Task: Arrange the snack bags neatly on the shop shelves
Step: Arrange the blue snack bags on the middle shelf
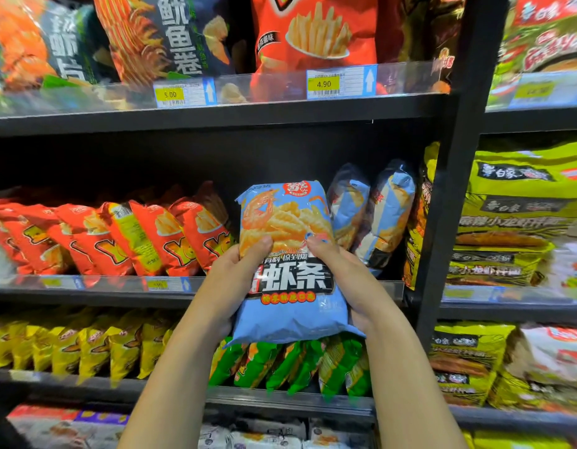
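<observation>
On the middle shelf, far left, a row of red snack bags stands at a slant, reasonably ordered. To the right of that row is a dark gap in the stock, and the bag in hand is held up in front of it.

Left hand: clamped on the left edge of the blue shrimp-stick bag, thumb pressed flat across the printed front, other fingers out of sight behind. The bag is upright, face toward the camera and off the shelf. Its lower end hangs in front of the shelf edge and overlaps the green bags one level down. Right hand: mirrors the left, thumb on the front near the middle, palm cupping the right edge and lower corner. It is closed firmly on the bag.

Just right of the held bag, two matching blue bags stand on the same shelf, turned side-on, close to the black upright. Beyond the upright, yellow-green packs fill the next bay.

Assessment: the step in hand appears to be placing this bag into the gap beside its two fellows. The next move calls for lifting the lower end over the shelf's front edge, pushing the bag back and setting it upright, face out, without disturbing the red row. The two side-on bags would likely need turning afterward.
</observation>
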The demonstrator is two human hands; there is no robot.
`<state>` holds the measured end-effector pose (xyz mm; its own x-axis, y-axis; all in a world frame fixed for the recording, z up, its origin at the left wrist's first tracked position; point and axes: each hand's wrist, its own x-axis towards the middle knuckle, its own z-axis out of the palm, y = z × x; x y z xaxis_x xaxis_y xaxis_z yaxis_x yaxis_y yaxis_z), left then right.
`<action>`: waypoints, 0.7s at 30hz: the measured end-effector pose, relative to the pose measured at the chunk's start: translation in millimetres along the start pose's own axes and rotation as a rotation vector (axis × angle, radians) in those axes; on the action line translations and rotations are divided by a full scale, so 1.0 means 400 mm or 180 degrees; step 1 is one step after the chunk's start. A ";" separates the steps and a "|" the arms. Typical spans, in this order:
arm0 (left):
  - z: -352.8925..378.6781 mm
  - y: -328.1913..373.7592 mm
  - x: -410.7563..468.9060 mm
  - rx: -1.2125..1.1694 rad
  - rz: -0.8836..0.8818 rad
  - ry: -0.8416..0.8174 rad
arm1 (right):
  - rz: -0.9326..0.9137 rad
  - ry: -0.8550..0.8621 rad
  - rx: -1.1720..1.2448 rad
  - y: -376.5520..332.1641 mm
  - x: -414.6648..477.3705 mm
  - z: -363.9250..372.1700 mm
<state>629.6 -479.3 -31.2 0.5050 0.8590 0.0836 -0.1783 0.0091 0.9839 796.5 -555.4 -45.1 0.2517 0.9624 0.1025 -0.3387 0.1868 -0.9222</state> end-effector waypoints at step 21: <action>0.034 -0.058 -0.092 0.1490 0.1127 0.0762 | -0.1130 0.0073 -0.1039 0.115 -0.013 0.043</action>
<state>626.6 -518.0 -54.8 0.2705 0.8601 0.4325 0.1157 -0.4750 0.8723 764.0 -548.6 -81.8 0.3213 0.8451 0.4273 0.0732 0.4277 -0.9009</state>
